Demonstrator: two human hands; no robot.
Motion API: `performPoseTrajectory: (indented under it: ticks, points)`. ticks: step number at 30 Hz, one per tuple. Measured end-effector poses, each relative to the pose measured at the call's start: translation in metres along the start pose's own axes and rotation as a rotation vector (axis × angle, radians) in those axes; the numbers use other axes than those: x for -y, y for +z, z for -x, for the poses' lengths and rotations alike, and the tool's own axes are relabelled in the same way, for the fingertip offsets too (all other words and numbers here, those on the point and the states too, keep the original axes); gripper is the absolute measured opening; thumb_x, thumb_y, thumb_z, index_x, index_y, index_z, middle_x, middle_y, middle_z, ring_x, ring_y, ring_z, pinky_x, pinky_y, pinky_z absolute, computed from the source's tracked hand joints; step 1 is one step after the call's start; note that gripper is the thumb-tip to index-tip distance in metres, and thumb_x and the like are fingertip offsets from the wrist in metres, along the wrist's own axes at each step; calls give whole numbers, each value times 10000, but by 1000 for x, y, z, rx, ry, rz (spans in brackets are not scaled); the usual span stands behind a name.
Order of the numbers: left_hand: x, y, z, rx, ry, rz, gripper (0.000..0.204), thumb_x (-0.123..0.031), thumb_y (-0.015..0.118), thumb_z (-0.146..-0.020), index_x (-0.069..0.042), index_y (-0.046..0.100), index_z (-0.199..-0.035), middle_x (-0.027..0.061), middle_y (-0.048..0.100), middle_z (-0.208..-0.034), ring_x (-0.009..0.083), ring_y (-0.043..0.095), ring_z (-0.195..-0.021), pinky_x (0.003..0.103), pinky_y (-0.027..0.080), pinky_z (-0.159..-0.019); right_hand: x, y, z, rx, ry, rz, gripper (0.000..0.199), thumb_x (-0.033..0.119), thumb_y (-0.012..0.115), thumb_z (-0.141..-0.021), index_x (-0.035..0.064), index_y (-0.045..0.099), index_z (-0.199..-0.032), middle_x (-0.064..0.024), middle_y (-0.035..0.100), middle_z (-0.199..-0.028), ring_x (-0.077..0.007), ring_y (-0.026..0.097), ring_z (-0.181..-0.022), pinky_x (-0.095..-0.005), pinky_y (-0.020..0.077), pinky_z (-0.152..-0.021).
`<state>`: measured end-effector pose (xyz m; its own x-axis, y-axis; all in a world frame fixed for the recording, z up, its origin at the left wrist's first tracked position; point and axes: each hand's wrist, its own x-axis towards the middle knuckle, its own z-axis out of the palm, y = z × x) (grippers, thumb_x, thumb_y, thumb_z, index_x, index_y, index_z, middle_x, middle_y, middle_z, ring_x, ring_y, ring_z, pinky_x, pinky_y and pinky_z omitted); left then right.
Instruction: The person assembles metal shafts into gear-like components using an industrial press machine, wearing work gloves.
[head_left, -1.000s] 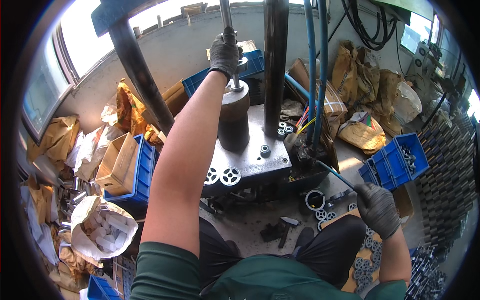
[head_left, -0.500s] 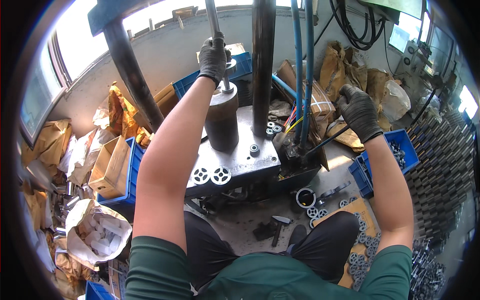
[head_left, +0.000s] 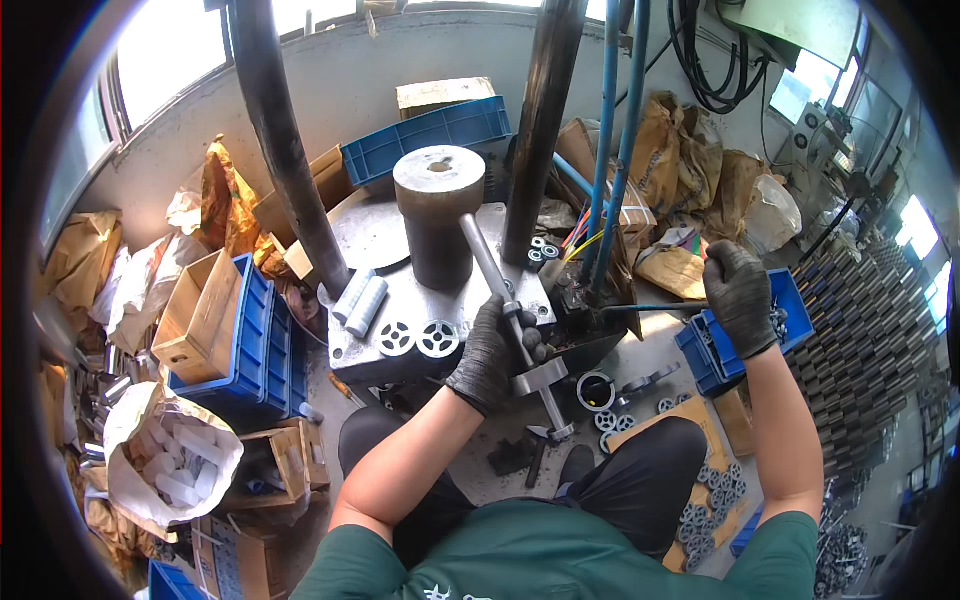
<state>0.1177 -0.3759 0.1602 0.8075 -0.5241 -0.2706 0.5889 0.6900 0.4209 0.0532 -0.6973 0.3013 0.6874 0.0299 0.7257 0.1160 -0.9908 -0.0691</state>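
My left hand (head_left: 490,355), in a dark glove, is closed round a long metal shaft (head_left: 484,250). The shaft slants over the front of the metal press table (head_left: 345,350) and carries a thick collar (head_left: 541,378) below my fist. Behind its upper end stands a heavy steel cylinder (head_left: 440,185) with a hole in its top. My gloved right hand (head_left: 740,300) is closed on the end of a dark lever (head_left: 655,307) at the right. Two spoked wheels (head_left: 437,339) and two pale rollers (head_left: 366,305) lie on the table, left of the shaft.
Dark steel columns (head_left: 285,150) rise beside the cylinder. Blue hoses (head_left: 625,150) hang at the right. Blue crates (head_left: 425,130) stand behind and at both sides. A hammer (head_left: 537,460) and several spoked wheels (head_left: 700,520) lie on the floor. A sack of pale rollers (head_left: 170,460) sits at left.
My left hand has come down and toward me with the shaft, which was upright over the cylinder and now slants beside it. My right hand and the lever have moved lower.
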Motion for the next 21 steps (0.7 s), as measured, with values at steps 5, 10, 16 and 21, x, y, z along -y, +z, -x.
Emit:
performPoseTrajectory:
  ticks: [5,10,16,21]
  points:
    - [8,-59,-46,-70,-254,96,485,-594,509,-1059,-109,511,-1075,65,594,-787,229,608,-686,460,574,-680,5,-18,69,144,150,-131,124,61,686,-957,-9,716,-1055,-115,720,-849,-171,678,-767,-319,542,-742]
    - [-7,-64,-57,-35,-249,196,433,-561,666,-994,-147,545,-961,43,606,-761,229,636,-694,471,590,-660,35,-19,104,193,280,-222,137,57,673,-980,-26,706,-1084,-95,722,-913,-132,646,-808,-297,526,-757]
    - [20,-78,-51,-124,-215,70,391,-469,725,-975,-110,572,-1000,59,614,-776,214,643,-669,412,603,-663,44,12,136,-261,487,-831,364,35,681,-993,34,607,-1350,-81,694,-1199,-169,650,-1080,-304,513,-975]
    - [70,-69,-20,-252,-380,-17,365,-433,766,-954,-110,599,-922,16,580,-689,194,601,-608,379,587,-642,64,66,204,-235,907,-1097,582,91,714,-983,133,464,-1507,-46,618,-1308,-174,617,-1196,-352,487,-1070]
